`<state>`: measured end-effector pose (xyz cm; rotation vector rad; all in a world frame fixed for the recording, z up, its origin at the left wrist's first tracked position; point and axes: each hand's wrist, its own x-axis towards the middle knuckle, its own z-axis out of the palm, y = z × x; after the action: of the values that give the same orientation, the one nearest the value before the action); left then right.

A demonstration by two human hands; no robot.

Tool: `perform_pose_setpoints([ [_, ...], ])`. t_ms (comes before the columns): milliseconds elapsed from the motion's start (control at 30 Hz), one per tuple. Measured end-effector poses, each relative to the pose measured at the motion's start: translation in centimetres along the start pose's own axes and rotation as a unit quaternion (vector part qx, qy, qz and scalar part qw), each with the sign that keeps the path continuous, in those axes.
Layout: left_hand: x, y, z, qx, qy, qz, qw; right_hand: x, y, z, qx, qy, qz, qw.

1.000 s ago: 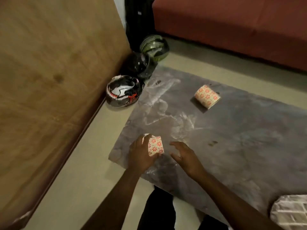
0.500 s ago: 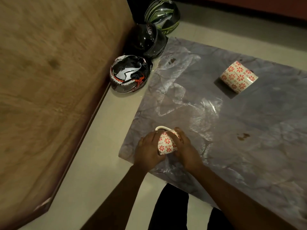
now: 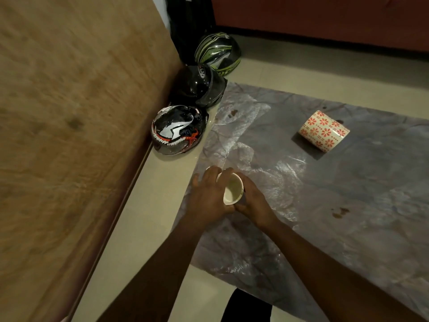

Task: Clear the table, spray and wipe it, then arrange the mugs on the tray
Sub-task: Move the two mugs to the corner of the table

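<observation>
A white mug [image 3: 232, 191] with red flower print sits between my two hands near the left corner of the grey marbled table [image 3: 348, 217], its cream inside turned up toward me. My left hand [image 3: 209, 196] wraps round its left side and my right hand [image 3: 253, 201] cups its right side. A second flowered mug [image 3: 323, 130] lies on its side farther back on the table, apart from both hands. Dark stains mark the table top, one to the right of my hands. No tray or spray bottle is in view.
Three helmets stand on the floor by the table's far left corner: a black-white-red helmet [image 3: 177, 130], a black helmet [image 3: 199, 86], a green-striped helmet [image 3: 218, 52]. A large wooden panel [image 3: 69, 135] fills the left. A red sofa [image 3: 325, 17] runs along the back.
The mug lay on its side under my left hand, then both hands closed round it. Now it is turned so its open mouth faces up.
</observation>
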<state>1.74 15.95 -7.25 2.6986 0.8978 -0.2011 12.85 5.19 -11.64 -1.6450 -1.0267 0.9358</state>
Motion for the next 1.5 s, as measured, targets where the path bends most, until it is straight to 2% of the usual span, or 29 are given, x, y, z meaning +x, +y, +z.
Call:
perform_pose_setpoints([
  [267,-1.0,-1.4,2.1,-0.039,0.051,0.005,0.998,0.1,2.3,1.0,-0.007,-0.036,0.026,0.999],
  [433,-0.5,-0.1,1.9,-0.051,0.058,-0.008,0.997,0.2,0.7,-1.0,-0.093,-0.063,-0.005,0.994],
  [633,6.4,7.3,-1.4,-0.220,0.072,0.037,0.972,0.4,-1.5,-10.8,-0.198,0.104,0.050,0.973],
  [767,12.6,12.8,-2.0,-0.270,0.066,0.062,0.958,1.7,-1.1,-17.8,-0.265,0.190,0.051,0.944],
  [833,15.6,14.6,-1.3,-0.295,0.056,0.046,0.953,2.2,0.2,-20.3,-0.277,0.210,0.067,0.935],
  [933,19.6,16.1,0.1,-0.329,0.010,-0.030,0.944,2.8,2.9,-23.4,-0.273,0.211,0.069,0.936],
  [1000,21.5,16.1,1.1,-0.309,-0.034,-0.056,0.949,2.9,4.7,-24.4,-0.237,0.237,0.084,0.939],
  [1033,22.4,16.3,1.6,-0.254,-0.055,-0.034,0.965,2.8,5.8,-24.8,-0.211,0.257,0.107,0.937],
  [1100,24.0,16.9,2.2,-0.101,-0.072,0.062,0.990,2.3,7.8,-24.9,-0.166,0.271,0.162,0.934],
  [1167,25.8,17.6,2.0,-0.014,-0.094,0.135,0.986,2.0,9.1,-24.5,-0.135,0.253,0.186,0.940],
  [1233,27.5,18.1,2.0,0.001,-0.167,0.147,0.975,1.7,9.8,-24.0,-0.093,0.236,0.175,0.951],
  [1333,27.5,17.8,2.5,-0.054,-0.270,0.132,0.952,1.6,9.8,-22.6,-0.027,0.238,0.167,0.956],
  [1400,26.6,17.7,3.2,-0.080,-0.282,0.135,0.946,1.3,10.0,-21.8,0.013,0.238,0.177,0.955],
  [1500,25.7,17.5,4.3,-0.068,-0.251,0.148,0.954,0.8,10.5,-21.0,0.016,0.238,0.189,0.953],
])
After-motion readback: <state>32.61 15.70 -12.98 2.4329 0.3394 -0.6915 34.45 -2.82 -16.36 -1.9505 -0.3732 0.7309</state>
